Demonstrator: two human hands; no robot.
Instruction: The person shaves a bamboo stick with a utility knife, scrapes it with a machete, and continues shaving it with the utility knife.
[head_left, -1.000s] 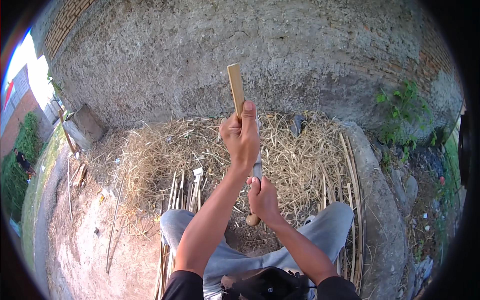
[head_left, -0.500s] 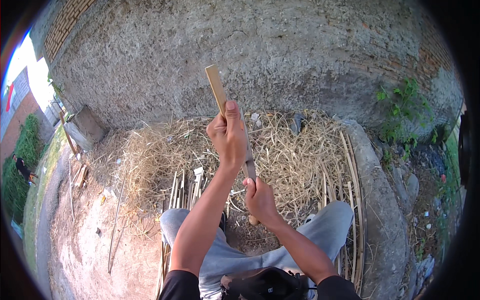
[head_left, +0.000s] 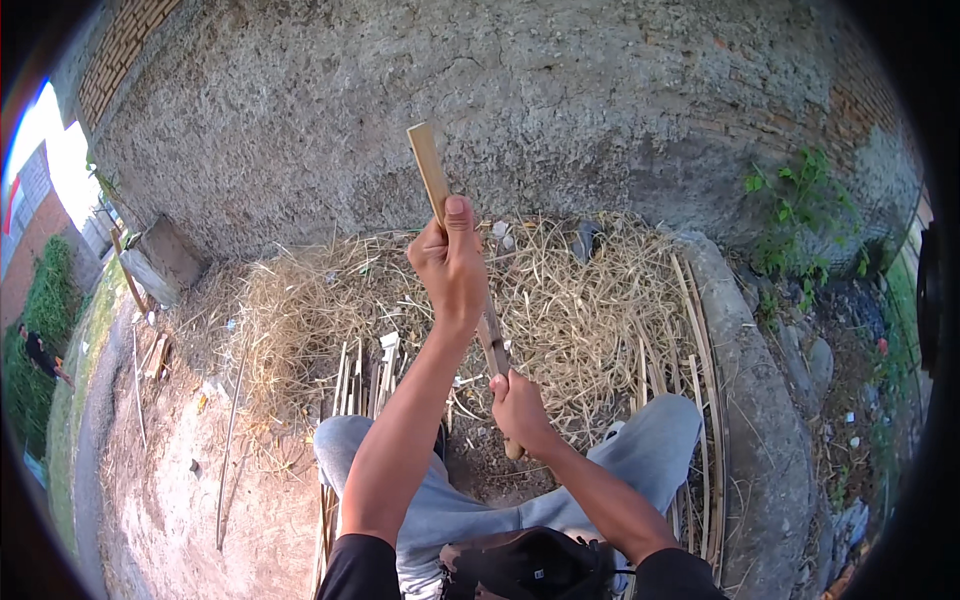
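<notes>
My left hand (head_left: 449,268) is closed round a flat, pale bamboo strip (head_left: 428,165), thumb laid up along it. The strip's upper part rises above the fist toward the wall, tilted slightly left. Lower and to the right, my right hand (head_left: 522,412) grips a knife (head_left: 492,340) by its handle; the rounded wooden end shows below the fist. From that fist the dark blade slants up behind my left hand, which hides its upper part. Whether blade and strip touch is hidden by the left hand.
Beyond my knees a heap of pale shavings (head_left: 570,320) lies against the rough wall (head_left: 500,110). Split strips (head_left: 706,360) rest beside my right leg, others near my left knee. A concrete ledge (head_left: 750,420) runs along the right. Another person (head_left: 40,352) stands far left.
My right hand and the knife have shifted slightly down. The left hand with the bamboo strip has moved a little up and left in the picture; both grips stay the same.
</notes>
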